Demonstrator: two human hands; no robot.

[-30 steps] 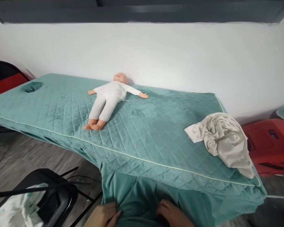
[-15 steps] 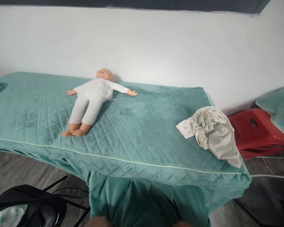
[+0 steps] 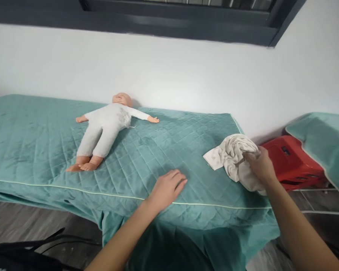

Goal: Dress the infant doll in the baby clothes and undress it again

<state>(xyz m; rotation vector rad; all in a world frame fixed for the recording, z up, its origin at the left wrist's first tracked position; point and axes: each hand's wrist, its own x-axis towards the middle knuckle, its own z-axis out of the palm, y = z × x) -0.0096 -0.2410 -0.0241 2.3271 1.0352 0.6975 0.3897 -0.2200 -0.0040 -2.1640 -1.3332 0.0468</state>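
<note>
A crumpled off-white garment (image 3: 234, 160) lies near the right end of the green quilted bed cover (image 3: 183, 150). My right hand (image 3: 261, 165) is on the garment's right side, with its fingers closed on the fabric; the fingertips are partly hidden in the folds. Palm down, my left hand (image 3: 168, 188) is over the front part of the cover, left of the garment. Its fingers are loosely stretched and nothing is in them. Farther left, a baby doll (image 3: 106, 126) with a white cloth body lies on its back, head towards the wall, apart from both hands.
A red plastic container (image 3: 293, 160) stands beyond the bed's right end, next to another green cover (image 3: 324, 139). Behind the bed is a white wall (image 3: 158, 67) under a dark window frame (image 3: 158, 26). A black object with straps (image 3: 25, 256) is at the lower left.
Both hands have come up from the bottom edge. The right has reached the garment and closed on it; the left has moved over the cover. The view has shifted slightly.
</note>
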